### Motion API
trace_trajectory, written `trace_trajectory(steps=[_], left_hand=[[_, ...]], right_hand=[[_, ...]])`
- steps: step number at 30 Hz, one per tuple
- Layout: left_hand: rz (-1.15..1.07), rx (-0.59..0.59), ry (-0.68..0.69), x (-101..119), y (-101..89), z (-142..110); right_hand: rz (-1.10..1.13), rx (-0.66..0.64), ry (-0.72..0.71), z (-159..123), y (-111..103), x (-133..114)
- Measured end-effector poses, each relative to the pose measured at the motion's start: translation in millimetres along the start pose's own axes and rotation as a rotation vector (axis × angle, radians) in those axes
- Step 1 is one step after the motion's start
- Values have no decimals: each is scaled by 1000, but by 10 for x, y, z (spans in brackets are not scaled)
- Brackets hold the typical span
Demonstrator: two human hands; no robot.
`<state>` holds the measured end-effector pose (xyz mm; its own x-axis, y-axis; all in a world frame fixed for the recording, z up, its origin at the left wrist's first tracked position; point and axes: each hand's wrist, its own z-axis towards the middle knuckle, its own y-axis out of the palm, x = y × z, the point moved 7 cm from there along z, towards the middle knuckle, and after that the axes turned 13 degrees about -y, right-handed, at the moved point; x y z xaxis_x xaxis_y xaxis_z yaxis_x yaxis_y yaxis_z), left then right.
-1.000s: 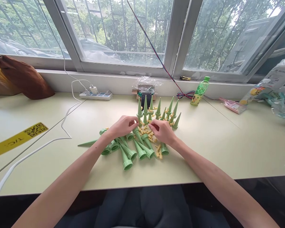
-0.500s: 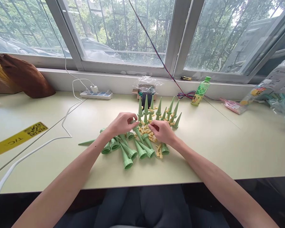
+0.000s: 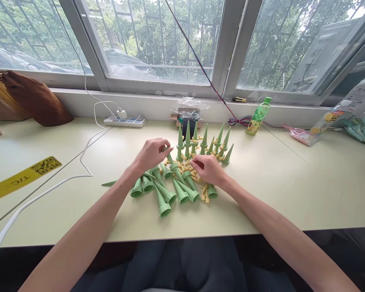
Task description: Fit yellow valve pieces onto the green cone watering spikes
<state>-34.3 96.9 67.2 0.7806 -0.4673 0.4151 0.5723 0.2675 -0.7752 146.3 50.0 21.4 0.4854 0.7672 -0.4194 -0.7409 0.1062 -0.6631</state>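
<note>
Head view: two bare hands over a pale table (image 3: 276,182), among green cones and small yellow pegs.
Left hand (image 3: 154,154): thumb and fingers curled, tips at the upper end of a tilted green cone (image 3: 170,158); whether they grip it or only touch it, I cannot tell.
Right hand (image 3: 211,168): fingers bent in and fingertips close together, just over the yellow pegs (image 3: 207,198); whether anything is pinched there, I cannot tell.
Loose cones (image 3: 163,205): lying in a heap in front of and between the hands, several with open ends toward the person.
Standing cones (image 3: 204,137): upright with points up, grouped behind the hands, yellow pegs at the collars of several.
Back of table: power strip (image 3: 130,122) at left, small box (image 3: 188,110) with clear wrap behind the standing cones, green-capped bottle (image 3: 258,116) to the right.
Far left: brown bag (image 3: 38,99) beneath the window.
</note>
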Motion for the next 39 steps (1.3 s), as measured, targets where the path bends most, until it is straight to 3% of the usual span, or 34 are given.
trace_trajectory(steps=[11, 17, 20, 25, 31, 39], left_hand=[[-74, 150, -22, -31, -120, -5], [-51, 362, -22, 52, -261, -73], [-64, 402, -44, 67, -283, -94], [-125, 331, -48, 158, -176, -128], [-145, 216, -15, 256, -14, -158], [-109, -114, 138, 347, 211, -191]], right_hand=[[11, -5, 4, 14, -3, -18], [9, 12, -8, 13, -15, -28], [27, 12, -16, 16, -19, -46], [67, 9, -24, 21, -9, -64], [40, 122, -47, 13, -98, -58], [39, 279, -37, 3, -243, -81]])
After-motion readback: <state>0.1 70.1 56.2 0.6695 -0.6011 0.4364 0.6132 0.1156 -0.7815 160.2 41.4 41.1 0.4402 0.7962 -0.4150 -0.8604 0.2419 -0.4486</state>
